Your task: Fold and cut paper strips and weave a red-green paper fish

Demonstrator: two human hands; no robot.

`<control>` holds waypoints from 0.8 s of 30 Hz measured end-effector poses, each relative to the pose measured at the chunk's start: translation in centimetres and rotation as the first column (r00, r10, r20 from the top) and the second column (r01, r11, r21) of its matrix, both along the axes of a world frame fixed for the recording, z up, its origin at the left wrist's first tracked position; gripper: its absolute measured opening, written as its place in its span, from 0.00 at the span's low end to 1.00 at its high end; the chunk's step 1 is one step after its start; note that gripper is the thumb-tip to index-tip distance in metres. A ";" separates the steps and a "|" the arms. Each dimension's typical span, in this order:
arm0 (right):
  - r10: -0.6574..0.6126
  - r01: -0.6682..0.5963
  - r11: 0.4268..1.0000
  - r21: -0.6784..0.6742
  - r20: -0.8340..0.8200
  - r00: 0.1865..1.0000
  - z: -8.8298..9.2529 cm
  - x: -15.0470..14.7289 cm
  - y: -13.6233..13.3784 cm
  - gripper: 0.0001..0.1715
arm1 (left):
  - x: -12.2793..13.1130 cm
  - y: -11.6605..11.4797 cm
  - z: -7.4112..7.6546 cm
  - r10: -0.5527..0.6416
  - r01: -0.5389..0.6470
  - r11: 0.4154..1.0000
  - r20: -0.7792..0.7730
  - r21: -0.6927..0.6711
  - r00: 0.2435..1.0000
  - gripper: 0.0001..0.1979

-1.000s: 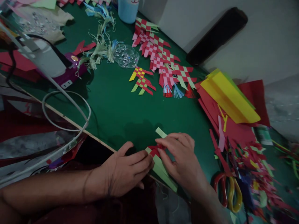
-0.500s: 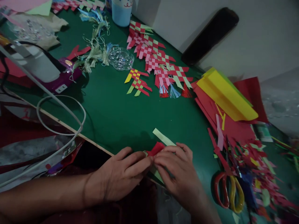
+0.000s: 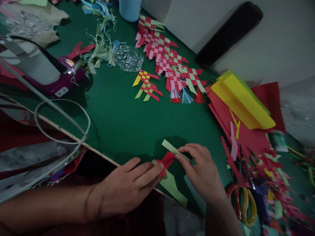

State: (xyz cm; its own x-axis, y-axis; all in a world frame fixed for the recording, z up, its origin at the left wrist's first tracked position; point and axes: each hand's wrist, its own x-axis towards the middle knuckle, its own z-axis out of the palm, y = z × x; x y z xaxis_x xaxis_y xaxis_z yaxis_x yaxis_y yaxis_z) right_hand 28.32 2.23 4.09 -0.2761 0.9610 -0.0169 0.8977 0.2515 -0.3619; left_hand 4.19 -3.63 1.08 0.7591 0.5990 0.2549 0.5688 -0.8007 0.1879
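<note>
Near the table's front edge, my left hand [image 3: 130,185] presses and grips a small piece of red and pale green paper weaving [image 3: 165,164]; its fingers cover part of it. Between the thumb and forefinger of my right hand [image 3: 203,168] is a pale green paper strip [image 3: 169,146], whose free end points up and left. Wider pale green paper strips [image 3: 173,186] run from the weaving down to the right, past the table edge. Beyond my hands lie two small woven paper fish [image 3: 147,88], one red and yellow, one red and green.
Several finished woven fish [image 3: 173,62] overlap at the back beside a clear tray of googly eyes [image 3: 129,59]. Folded yellow paper [image 3: 242,100], scissors [image 3: 248,206] and paper scraps lie right. A purple power strip [image 3: 66,73] and looping white cable [image 3: 86,131] are left.
My right hand has moved right, away from my left fingers, and now pinches the green strip. More of the red weaving and lower green strips shows. The view has shifted slightly.
</note>
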 end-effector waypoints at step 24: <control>0.024 -0.027 0.999 -0.021 -0.119 0.993 0.8 -1.1 -2.7 0.11 | 0.0 -0.3 -0.3 0.013 -0.013 1.000 0.002 0.015 1.000 0.21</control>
